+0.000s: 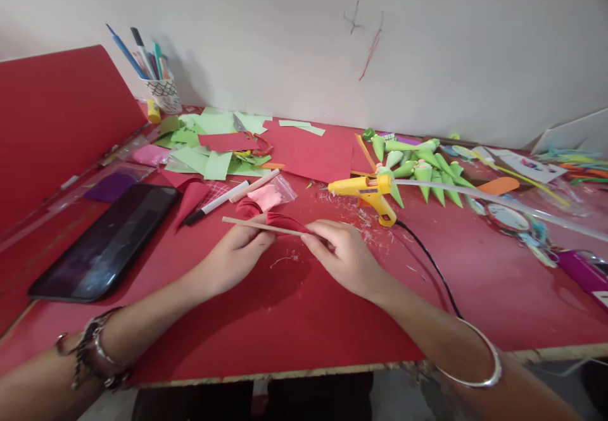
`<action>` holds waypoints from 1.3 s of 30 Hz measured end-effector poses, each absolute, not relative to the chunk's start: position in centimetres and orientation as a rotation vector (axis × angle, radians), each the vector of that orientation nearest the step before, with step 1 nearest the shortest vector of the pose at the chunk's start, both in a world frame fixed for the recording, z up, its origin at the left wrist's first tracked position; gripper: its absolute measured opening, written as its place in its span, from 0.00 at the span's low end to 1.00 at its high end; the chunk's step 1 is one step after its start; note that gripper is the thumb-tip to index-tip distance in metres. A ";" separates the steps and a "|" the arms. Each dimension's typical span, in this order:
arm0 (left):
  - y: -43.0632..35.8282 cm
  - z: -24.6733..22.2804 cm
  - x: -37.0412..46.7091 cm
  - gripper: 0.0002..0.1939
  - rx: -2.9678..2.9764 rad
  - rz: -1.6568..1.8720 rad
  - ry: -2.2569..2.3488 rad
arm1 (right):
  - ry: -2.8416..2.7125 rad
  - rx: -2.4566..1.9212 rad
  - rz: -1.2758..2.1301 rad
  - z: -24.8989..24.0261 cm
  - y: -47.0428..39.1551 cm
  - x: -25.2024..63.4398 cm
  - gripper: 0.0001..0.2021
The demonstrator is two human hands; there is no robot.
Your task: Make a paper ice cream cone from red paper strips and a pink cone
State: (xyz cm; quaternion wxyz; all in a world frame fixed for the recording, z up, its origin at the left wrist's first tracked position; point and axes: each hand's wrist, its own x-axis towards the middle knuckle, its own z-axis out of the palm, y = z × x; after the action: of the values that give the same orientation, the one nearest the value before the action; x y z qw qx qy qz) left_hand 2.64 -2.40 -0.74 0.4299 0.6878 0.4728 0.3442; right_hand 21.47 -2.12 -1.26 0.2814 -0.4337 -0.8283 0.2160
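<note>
Between my two hands a thin pale wooden stick (247, 223) lies slantwise in front of a curved piece of red paper (285, 221). My left hand (242, 244) is closed, pinching the paper and stick near their left part. My right hand (349, 253) is closed on the right end of both, thumb in front. Fingers behind the paper are partly hidden. Just beyond sit a small bag of pink clay (266, 197), a white marker (223, 198) with a black cap, and a rolled red paper cone (192, 201). A yellow glue gun (363, 187) lies to the right of them.
A black phone (111, 240) lies at left. Green paper scraps (190, 155) and scissors (259, 144) are at the back, with green paper cones (422, 171) to the right. The glue gun's black cord (432, 263) runs past my right forearm. A pen cup (164, 95) stands by the wall.
</note>
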 end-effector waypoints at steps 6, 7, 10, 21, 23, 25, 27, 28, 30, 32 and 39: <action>-2.6 0.3 3.1 0.09 1.550 0.801 1.029 | -2.273 -1.114 0.678 -1.0 -2.1 21.4 0.14; -2.5 0.3 3.1 0.09 1.530 0.796 1.028 | -2.279 -1.113 0.691 -1.0 -2.2 21.3 0.14; -2.4 -0.3 2.9 0.08 1.501 0.804 1.084 | -2.243 -1.113 0.714 -1.2 -2.3 21.2 0.12; -2.2 -0.3 2.9 0.08 1.532 0.868 1.097 | -2.176 -1.046 0.900 -1.2 -2.3 21.2 0.14; -2.3 0.0 2.9 0.10 1.534 0.873 1.051 | -2.119 -1.021 1.126 -1.1 -2.3 21.3 0.15; -2.5 0.1 2.9 0.12 1.548 0.835 0.988 | -2.020 -0.969 1.352 -1.2 -2.3 21.3 0.15; -2.6 0.2 2.8 0.12 1.560 0.797 0.922 | -1.928 -0.898 1.547 -1.3 -2.2 21.4 0.16; -2.6 0.2 2.7 0.13 1.567 0.785 0.899 | -1.885 -0.869 1.629 -1.3 -2.2 21.4 0.16; -2.6 0.1 2.6 0.13 1.568 0.782 0.880 | -1.802 -0.829 1.759 -1.4 -2.2 21.4 0.16; -2.6 0.1 2.6 0.13 1.570 0.767 0.859 | -1.741 -0.826 1.824 -1.4 -2.2 21.4 0.15; -2.8 0.1 2.8 0.13 1.601 0.761 0.882 | -1.990 -0.917 1.533 -1.2 -2.3 21.3 0.16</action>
State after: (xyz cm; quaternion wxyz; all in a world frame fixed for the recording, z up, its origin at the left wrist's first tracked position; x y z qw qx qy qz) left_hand 2.78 -2.78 0.10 0.5488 0.6759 0.3723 0.3214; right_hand 21.32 -2.34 -1.21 0.2318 -0.3334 -0.7238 0.5578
